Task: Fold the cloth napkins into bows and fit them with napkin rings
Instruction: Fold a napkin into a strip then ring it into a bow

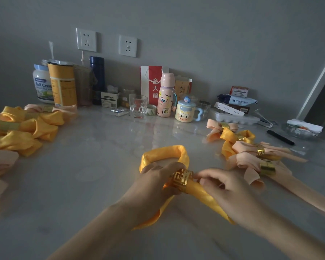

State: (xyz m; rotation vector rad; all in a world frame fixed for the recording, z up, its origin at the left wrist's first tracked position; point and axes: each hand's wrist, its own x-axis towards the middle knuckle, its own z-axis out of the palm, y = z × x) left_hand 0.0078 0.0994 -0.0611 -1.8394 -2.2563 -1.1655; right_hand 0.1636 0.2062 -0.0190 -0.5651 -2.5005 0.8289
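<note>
On the bench (101, 166), the gold napkin ring (182, 180) is threaded onto the yellow napkin (165, 152), with the loop beyond it and the tails nearer. The cloth just left of the ring is gripped by the left hand (157, 175). The ring's right edge is pinched by the right hand (219, 182), which is equally near.

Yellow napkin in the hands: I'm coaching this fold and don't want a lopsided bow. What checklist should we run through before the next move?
1. The gold ring sits around the yellow napkin: ok.
2. The left hand grips the napkin beside the ring: ok.
3. The right hand pinches the ring's other edge: ok.
4. The loop beyond the ring is open and round: ok.
5. The tails match in length: cannot tell, the arms cover them.
6. The finished bows lie apart from the loop: ok.
</note>
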